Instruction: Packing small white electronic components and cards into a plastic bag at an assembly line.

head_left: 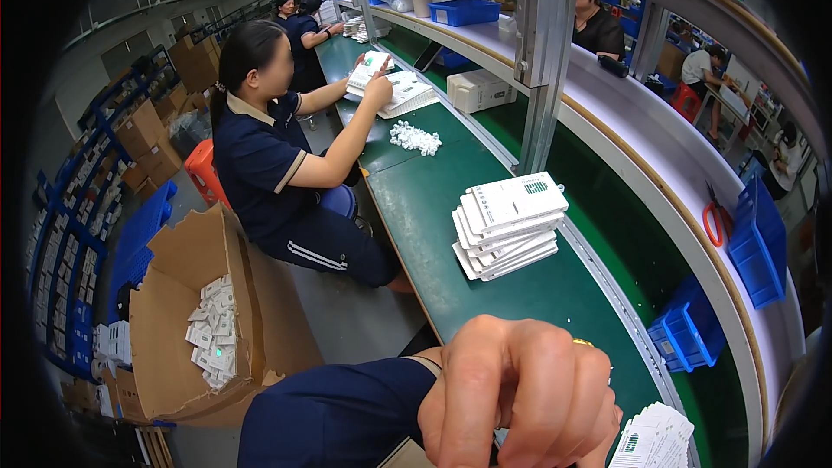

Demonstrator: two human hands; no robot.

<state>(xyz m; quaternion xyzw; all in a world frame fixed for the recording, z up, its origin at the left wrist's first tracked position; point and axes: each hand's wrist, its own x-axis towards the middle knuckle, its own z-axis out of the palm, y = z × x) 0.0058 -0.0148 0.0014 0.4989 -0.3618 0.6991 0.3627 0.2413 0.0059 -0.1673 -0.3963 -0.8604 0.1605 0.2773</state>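
Observation:
Very close and large at the lower middle is a bare hand, which I take from the navy sleeve beside it as my left hand (520, 394). Its fingers are curled tightly, and whatever they hold, if anything, is hidden. More skin shows just behind its right side; this may be part of my right hand, but no fingers can be made out there. Beyond the fist, a stack of flat white boxes (511, 221) with green print stands on the green worktable (416, 273). Right of the fist lies a fanned pile of white printed packs (654, 438).
A co-worker (282, 139) sits at the table's left side, holding a white pack (368, 69) near small white pieces (416, 137). A carton (243, 312) of white packs stands at left. Metal post (544, 113), shelf, red-handled scissors (715, 218) and blue bins (689, 329) are at right.

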